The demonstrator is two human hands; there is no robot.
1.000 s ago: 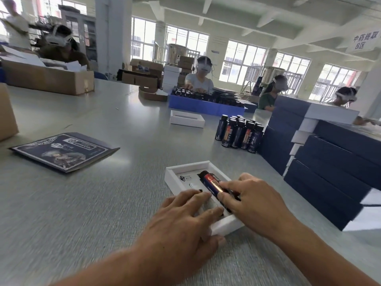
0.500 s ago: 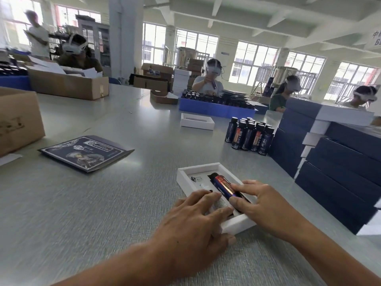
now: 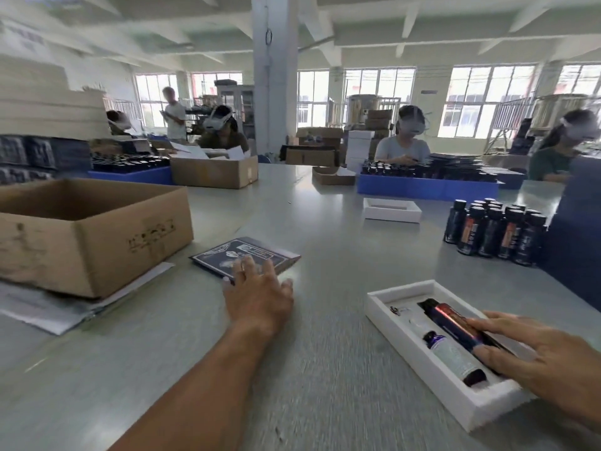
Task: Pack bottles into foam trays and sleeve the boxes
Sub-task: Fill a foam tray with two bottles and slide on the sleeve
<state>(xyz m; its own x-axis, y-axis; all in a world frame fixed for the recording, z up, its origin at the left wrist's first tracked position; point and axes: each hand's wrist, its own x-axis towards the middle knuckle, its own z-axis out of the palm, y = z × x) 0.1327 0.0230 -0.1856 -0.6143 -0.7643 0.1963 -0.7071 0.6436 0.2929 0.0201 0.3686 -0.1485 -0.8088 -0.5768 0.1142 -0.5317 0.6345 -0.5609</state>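
Foam tray [image 3: 403,336]: white, low on the right of the grey table [image 3: 325,369] — two bottles lie in it side by side, a dark red-labelled bottle [image 3: 452,323] and a pale-labelled bottle [image 3: 452,356] just beside it.
Right hand [image 3: 546,356]: our fingers lie nearly straight on the red-labelled bottle, pressing it down; they are not curled round it.
Left hand [image 3: 257,294]: fingers spread wide, holding nothing, its fingertips at the near edge of the dark flat sleeve [image 3: 244,255] that lies on the table well to the tray's left.
Step in hand: we judge the bottles are being seated while we go for the sleeve — packing is all but done, sleeving not yet begun.
Next move: we need to pinch the sleeve's edge, lift it and bring it across to the tray; blur hides whether we touch it yet.
Around: standing bottles [image 3: 494,232] wait beyond the tray, a spare white tray [image 3: 392,210] further off, a cardboard box [image 3: 91,232] at left.
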